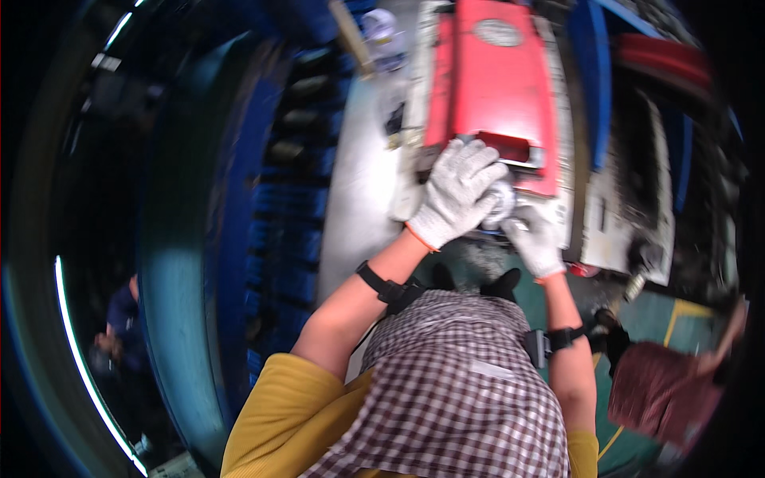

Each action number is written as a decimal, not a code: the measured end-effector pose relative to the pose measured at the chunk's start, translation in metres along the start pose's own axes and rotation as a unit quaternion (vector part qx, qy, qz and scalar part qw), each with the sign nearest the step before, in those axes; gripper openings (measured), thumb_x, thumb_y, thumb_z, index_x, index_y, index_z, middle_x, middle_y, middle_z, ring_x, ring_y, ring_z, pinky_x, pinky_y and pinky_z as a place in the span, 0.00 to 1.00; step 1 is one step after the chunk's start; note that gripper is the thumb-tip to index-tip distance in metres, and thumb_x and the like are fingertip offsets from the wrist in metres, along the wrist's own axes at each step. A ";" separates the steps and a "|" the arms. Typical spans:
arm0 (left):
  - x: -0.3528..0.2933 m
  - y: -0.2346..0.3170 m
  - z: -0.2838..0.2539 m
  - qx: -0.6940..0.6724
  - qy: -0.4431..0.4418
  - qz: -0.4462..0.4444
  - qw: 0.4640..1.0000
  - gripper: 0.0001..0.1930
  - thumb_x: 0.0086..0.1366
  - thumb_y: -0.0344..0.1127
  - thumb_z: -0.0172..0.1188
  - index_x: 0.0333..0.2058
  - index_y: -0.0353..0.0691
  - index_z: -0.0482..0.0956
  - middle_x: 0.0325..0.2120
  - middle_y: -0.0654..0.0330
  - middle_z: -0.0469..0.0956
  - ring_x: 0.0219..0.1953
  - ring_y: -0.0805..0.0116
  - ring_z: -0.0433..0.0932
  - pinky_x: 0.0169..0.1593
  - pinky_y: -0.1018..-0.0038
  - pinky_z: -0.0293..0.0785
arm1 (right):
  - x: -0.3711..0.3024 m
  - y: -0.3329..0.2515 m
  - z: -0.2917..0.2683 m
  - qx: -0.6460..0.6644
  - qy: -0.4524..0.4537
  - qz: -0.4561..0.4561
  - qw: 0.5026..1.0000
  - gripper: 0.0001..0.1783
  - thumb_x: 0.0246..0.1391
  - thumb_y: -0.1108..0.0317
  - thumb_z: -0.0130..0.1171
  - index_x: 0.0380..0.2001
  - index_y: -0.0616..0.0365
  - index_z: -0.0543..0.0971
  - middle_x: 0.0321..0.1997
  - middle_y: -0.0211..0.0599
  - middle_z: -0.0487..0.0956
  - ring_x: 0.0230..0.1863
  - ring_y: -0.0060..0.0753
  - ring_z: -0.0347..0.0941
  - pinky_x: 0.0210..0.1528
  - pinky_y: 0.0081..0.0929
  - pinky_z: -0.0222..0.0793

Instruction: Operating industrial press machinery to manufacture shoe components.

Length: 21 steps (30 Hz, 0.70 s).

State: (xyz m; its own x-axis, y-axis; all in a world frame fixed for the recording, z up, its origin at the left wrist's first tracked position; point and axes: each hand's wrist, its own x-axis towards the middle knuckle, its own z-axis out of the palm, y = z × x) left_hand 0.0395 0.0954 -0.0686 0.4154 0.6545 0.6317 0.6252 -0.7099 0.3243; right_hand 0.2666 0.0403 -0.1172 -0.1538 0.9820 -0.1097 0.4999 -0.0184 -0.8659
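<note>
A long red machine casing (506, 88) with an oval badge lies in front of me in a pale frame. At its near end is a dark rectangular opening (510, 149). Just below that opening sits a round silver metal part (500, 203), blurred and partly covered by my gloves. My left hand (458, 191), in a white knit glove, curls around its left side, fingers close to the casing's edge. From the right, my right hand (538, 239), gloved too, grips the part's lower right edge with bent fingers. The undersides of both hands are hidden.
A metal bench surface (358, 159) runs along the left, beside racks of blue bins (291, 207). A white-and-purple object (382, 36) stands at its far end. To the right are a blue upright (590, 80) and another machine unit (629, 207). A co-worker (669, 390) is at lower right.
</note>
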 end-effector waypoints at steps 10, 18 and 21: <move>-0.352 -0.062 -0.079 0.127 0.323 -0.733 0.585 0.35 0.67 0.46 0.60 0.65 0.23 0.68 0.67 0.37 0.67 0.69 0.45 0.67 0.71 0.61 0.62 | 0.010 0.061 -0.022 -0.001 -0.003 0.053 0.999 0.17 0.64 0.66 0.66 0.51 0.65 0.80 0.41 0.29 0.80 0.42 0.20 0.72 0.50 0.22 0.70; -0.464 -0.041 -0.191 0.074 0.599 -0.774 0.191 0.40 0.65 0.59 0.62 0.68 0.40 0.66 0.69 0.48 0.67 0.69 0.45 0.66 0.67 0.46 0.69 | 0.006 0.074 -0.032 -0.025 0.020 0.066 0.997 0.10 0.66 0.68 0.62 0.46 0.62 0.82 0.37 0.24 0.77 0.36 0.15 0.67 0.39 0.20 0.68; -0.513 -0.042 -0.201 -0.086 0.640 -0.736 0.204 0.36 0.66 0.60 0.61 0.65 0.44 0.70 0.69 0.56 0.68 0.67 0.48 0.68 0.63 0.42 0.71 | 0.001 0.085 -0.048 -0.033 0.019 0.109 0.993 0.12 0.68 0.65 0.61 0.49 0.62 0.82 0.45 0.26 0.80 0.46 0.21 0.72 0.54 0.23 0.67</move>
State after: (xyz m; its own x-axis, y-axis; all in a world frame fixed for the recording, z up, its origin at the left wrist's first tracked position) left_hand -0.3328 -0.2626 -0.2643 -0.7204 -0.3345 -0.6076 -0.6269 -0.0608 0.7767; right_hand 0.3504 0.0488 -0.1675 -0.0035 0.9625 -0.2713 0.5722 -0.2206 -0.7899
